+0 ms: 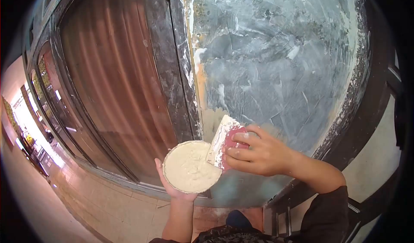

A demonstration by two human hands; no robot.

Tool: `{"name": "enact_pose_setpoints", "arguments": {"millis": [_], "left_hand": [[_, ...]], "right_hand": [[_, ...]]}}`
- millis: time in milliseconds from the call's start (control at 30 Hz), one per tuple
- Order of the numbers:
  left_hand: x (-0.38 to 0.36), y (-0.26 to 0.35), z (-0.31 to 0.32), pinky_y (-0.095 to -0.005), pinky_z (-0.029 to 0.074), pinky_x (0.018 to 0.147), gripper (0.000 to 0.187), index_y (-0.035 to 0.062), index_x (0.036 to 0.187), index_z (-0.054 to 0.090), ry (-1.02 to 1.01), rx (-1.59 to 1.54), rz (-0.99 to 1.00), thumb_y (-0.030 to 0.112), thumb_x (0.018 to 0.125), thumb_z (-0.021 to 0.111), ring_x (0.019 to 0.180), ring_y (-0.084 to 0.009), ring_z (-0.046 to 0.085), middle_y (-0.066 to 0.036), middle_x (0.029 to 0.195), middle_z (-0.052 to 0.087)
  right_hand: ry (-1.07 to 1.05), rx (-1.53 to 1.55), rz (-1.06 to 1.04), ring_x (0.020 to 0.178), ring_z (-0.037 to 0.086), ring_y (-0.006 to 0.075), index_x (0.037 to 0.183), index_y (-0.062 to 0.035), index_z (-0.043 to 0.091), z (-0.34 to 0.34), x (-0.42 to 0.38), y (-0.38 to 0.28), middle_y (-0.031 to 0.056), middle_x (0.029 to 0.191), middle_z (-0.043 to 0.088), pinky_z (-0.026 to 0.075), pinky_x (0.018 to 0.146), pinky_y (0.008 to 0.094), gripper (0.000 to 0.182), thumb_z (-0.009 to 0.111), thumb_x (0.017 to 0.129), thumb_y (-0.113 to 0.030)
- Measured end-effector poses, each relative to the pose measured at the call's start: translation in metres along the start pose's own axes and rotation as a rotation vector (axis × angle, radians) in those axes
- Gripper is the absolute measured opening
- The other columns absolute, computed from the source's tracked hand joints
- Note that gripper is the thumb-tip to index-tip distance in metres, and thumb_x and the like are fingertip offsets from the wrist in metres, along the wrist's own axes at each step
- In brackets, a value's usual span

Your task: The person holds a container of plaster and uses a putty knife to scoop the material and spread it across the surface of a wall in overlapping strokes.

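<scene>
My left hand (184, 196) supports a round bowl (165, 176) from below, its fingers wrapped partly round the side and partly hidden. Cream-coloured putty (187, 163) fills the bowl nearly to its rim. In my right hand (265, 154) is a red putty spreader (232, 142), gripped between thumb and fingers. White putty coats its broad blade, whose lower corner meets the putty at the bowl's right side. Behind both hands stands a blue-grey wall (276, 83) with uneven white smears and patches.
A dark door frame (166, 49) with worn paint borders the wall on the left. Beside it, a glass pane shows a reddish-brown curtain (108, 66). Dark trim (345, 118) edges the wall's right side. Floor tiles (116, 204) lie below.
</scene>
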State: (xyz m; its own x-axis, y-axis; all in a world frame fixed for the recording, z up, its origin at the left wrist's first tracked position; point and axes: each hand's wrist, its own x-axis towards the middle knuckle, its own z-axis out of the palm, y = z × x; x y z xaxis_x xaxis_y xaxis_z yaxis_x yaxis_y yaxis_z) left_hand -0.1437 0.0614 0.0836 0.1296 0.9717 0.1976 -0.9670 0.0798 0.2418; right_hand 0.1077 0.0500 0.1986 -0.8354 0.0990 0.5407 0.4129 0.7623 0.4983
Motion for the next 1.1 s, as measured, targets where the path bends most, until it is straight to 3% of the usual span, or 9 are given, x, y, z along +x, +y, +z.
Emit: {"name": "enact_pose_setpoints", "arguments": {"millis": [433, 600, 800, 1100], "left_hand": [[-0.001, -0.011, 0.005, -0.0536, 0.047, 0.110, 0.085, 0.0001, 0.142, 0.055, -0.019, 0.025, -0.038, 0.072, 0.100, 0.037, 0.126, -0.0413, 0.060, -0.022, 0.144, 0.059], [0.003, -0.020, -0.003, -0.0525, 0.048, 0.109, 0.084, 0.0002, 0.140, 0.057, -0.045, 0.027, -0.055, 0.072, 0.100, 0.038, 0.125, -0.0394, 0.061, -0.020, 0.142, 0.060], [0.000, -0.024, 0.001, -0.0515, 0.049, 0.108, 0.085, 0.0003, 0.140, 0.057, -0.011, 0.043, -0.067, 0.072, 0.100, 0.038, 0.124, -0.0385, 0.062, -0.019, 0.141, 0.061], [0.002, -0.027, -0.004, -0.0502, 0.048, 0.108, 0.088, -0.0008, 0.142, 0.054, 0.003, 0.065, -0.081, 0.074, 0.099, 0.033, 0.126, -0.0379, 0.059, -0.021, 0.142, 0.059]], "right_hand": [[-0.023, 0.019, 0.052, 0.109, 0.061, 0.0217, 0.111, -0.0168, 0.069, 0.002, -0.005, -0.013, -0.0025, 0.110, 0.064, 0.050, 0.094, 0.0451, 0.022, 0.066, 0.090, -0.022], [-0.046, 0.031, 0.054, 0.109, 0.063, 0.0228, 0.113, -0.0192, 0.071, 0.003, -0.011, -0.011, -0.0049, 0.113, 0.067, 0.050, 0.092, 0.0428, 0.029, 0.067, 0.085, -0.024], [-0.049, 0.005, 0.130, 0.112, 0.061, 0.0230, 0.117, -0.0195, 0.068, 0.000, -0.020, -0.007, -0.0038, 0.116, 0.065, 0.049, 0.094, 0.0441, 0.029, 0.064, 0.088, -0.022], [-0.062, 0.078, 0.071, 0.113, 0.060, 0.0232, 0.116, -0.0197, 0.069, 0.010, -0.023, -0.017, -0.0031, 0.113, 0.064, 0.049, 0.095, 0.0466, 0.026, 0.063, 0.091, -0.021]]}}
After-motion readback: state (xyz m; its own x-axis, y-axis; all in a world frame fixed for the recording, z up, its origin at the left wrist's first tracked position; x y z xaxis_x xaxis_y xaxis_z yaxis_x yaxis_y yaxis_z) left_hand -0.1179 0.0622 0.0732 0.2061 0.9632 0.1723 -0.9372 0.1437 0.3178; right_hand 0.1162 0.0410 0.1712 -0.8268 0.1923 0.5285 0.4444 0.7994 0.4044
